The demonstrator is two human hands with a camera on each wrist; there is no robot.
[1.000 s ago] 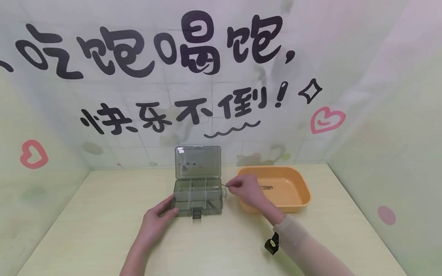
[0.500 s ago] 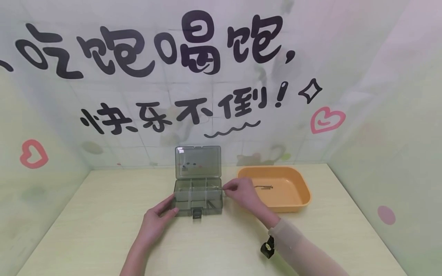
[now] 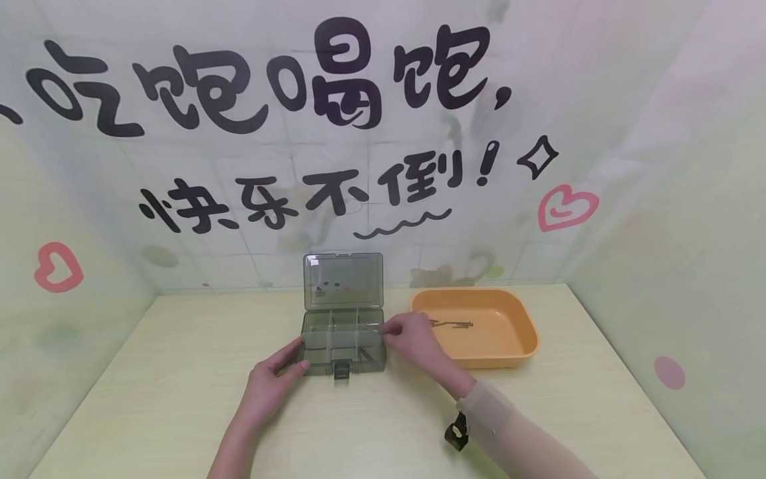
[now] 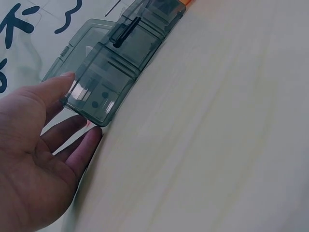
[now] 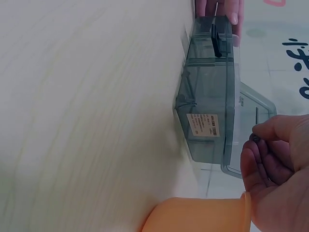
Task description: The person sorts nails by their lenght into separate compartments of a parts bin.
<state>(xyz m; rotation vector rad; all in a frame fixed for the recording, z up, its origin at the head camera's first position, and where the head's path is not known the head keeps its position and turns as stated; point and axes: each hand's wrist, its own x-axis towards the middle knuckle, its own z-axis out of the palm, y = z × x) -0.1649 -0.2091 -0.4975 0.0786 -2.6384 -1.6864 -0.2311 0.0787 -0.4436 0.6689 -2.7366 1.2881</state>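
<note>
A translucent grey compartment box [image 3: 320, 365] stands on the table, its lid [image 3: 344, 279] raised at the back. My left hand [image 3: 269, 386] holds the box by its left side; in the left wrist view the thumb [image 4: 65, 84] lies over the rim and the fingers are at the end wall. Between right thumb and fingertips, my right hand [image 3: 413, 336] pinches a thin screw, whose dark head [image 5: 255, 138] shows in the right wrist view. The screw's shaft reaches over the back right compartment. Dark screws [image 3: 365, 354] lie in the front right compartment.
An orange tray [image 3: 509, 352] stands to the right of the box, with several screws [image 3: 461, 325] in it, beneath and behind the right hand. A printed wall with black lettering rises right behind the table. A black latch [image 3: 341, 370] hangs at the box's front.
My right hand has moved left and slightly down from the tray to the box's right rim, bringing the screw over the back right compartment. The left hand and box have stayed put.
</note>
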